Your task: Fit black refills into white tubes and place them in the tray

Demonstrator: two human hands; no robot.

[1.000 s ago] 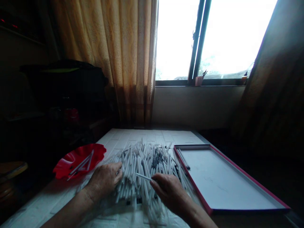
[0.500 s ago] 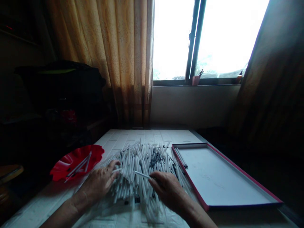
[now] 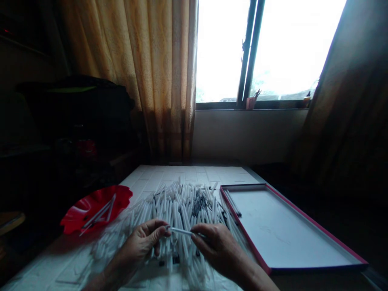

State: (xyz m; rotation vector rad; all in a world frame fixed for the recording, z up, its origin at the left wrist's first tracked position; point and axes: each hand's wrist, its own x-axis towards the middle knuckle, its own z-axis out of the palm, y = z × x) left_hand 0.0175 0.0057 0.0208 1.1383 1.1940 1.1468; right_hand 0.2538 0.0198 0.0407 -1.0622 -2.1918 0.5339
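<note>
A big heap of thin white sticks (image 3: 178, 206), with some dark ones mixed in, lies on the white table (image 3: 188, 173). Just above the near side of the heap, both hands hold one white stick (image 3: 181, 231) level. My left hand (image 3: 142, 244) pinches its left end between thumb and fingers. My right hand (image 3: 216, 246) grips its right end, fingers closed.
A red wavy-edged dish (image 3: 97, 206) with a few sticks in it sits to the left. On the right lies a flat white tray with a red rim (image 3: 291, 258), two sticks at its far left corner. Behind are curtains and a bright window.
My left hand has left the heap's left side and moved right, pinching the free end of the stick that my right hand held.
</note>
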